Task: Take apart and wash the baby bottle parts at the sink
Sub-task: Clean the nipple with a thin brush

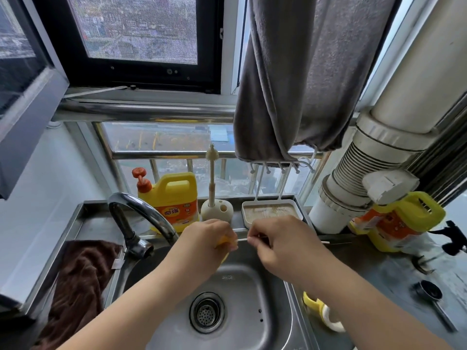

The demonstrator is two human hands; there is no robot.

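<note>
Yellow bottle part [223, 242] gripped in left hand [206, 238]; right hand [274, 234] pinches thin brush [242, 239] alongside.

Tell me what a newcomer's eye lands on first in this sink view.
Two hands meet above the steel sink: the left hand grips a yellow bottle part, the right hand pinches a thin white stick toward it. Behind them a yellow detergent jug stands on the ledge, and a grey towel hangs above.

Glossy steel sink [275, 294] and tap [141, 210], nubby brown cloth [80, 279], shiny yellow plastic detergent jug [174, 198].
</note>
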